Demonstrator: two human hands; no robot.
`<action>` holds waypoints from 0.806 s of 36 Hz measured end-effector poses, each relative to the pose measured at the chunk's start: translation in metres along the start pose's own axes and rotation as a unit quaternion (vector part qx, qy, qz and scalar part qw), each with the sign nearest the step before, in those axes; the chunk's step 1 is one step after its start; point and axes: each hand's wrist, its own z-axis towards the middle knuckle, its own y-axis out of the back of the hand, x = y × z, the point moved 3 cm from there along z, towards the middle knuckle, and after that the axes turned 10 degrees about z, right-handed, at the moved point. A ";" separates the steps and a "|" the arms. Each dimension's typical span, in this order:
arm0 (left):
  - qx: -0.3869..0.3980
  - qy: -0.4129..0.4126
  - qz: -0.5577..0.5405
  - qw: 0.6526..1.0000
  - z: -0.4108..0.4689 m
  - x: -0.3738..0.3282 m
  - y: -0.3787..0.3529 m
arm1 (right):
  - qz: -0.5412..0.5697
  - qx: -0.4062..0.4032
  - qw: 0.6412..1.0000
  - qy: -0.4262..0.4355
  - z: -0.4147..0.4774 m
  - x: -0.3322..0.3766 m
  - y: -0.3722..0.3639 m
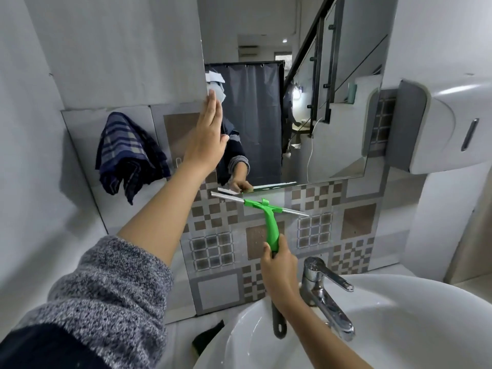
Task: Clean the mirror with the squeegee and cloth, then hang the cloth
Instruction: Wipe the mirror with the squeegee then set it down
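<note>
Mirror (266, 107) glass, frameless and rectangular, hangs on the wall above a band of patterned tiles (314, 227) in grey and brown squares, and it reflects a dark curtain and a staircase rail. Just below the mirror's bottom edge, the squeegee (262, 209) shows a straight metal blade bar, tilted down to the right, on a glossy green plastic handle with a black end. The right hand (278, 265) is clamped around that handle. The left hand (209, 134) is open, fingers straight and together, laid flat at the mirror's left edge, its arm in a speckled grey knit sleeve (106, 288). Left of the mirror, a soft blue plaid cloth (127, 153) hangs crumpled against the wall. Below the mirror sit a chrome lever faucet (324, 291) and a smooth white basin (399, 315); right of it, a white plastic dispenser (447, 123).
</note>
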 end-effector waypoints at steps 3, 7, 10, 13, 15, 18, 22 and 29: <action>0.002 0.005 0.023 1.000 -0.008 -0.002 -0.001 | -0.036 0.000 0.999 0.002 -0.006 -0.004 0.006; 0.024 0.024 0.005 0.999 -0.028 -0.016 -0.003 | -0.068 -0.004 0.998 0.006 -0.017 -0.010 0.023; 0.089 0.019 -0.074 0.993 -0.048 -0.038 -0.007 | -0.083 0.001 0.996 0.026 -0.025 -0.005 0.041; 0.140 -0.037 -0.146 0.979 -0.072 -0.068 -0.013 | -0.088 0.008 0.994 0.057 -0.030 0.005 0.061; 0.168 -0.085 -0.176 0.966 -0.087 -0.089 -0.016 | -0.088 0.013 0.993 0.082 -0.028 0.012 0.075; 0.198 -0.137 -0.206 0.948 -0.102 -0.114 -0.016 | -0.112 0.037 0.985 0.127 -0.016 0.028 0.101; 0.182 -0.163 -0.224 0.943 -0.106 -0.130 -0.011 | -0.195 0.081 0.958 0.194 0.006 0.057 0.141; 0.114 -0.243 -0.176 0.947 -0.100 -0.149 0.005 | -0.370 0.196 0.862 0.284 0.033 0.094 0.184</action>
